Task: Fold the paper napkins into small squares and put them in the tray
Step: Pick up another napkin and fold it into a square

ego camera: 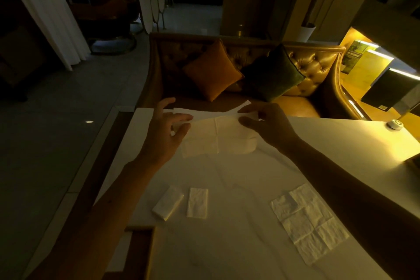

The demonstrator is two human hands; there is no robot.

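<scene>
Napkin [218, 136] between hands looks thin, limp, tear-prone: right hand [270, 127] pinches top corner, left hand [166, 134] open beside opposite edge; grip corners lightly

Bare table [227, 179] mid-frame gives free passage. Obstacles: two folded napkins [197, 203] lower centre, unfolded napkin [309, 223] lower right.
</scene>
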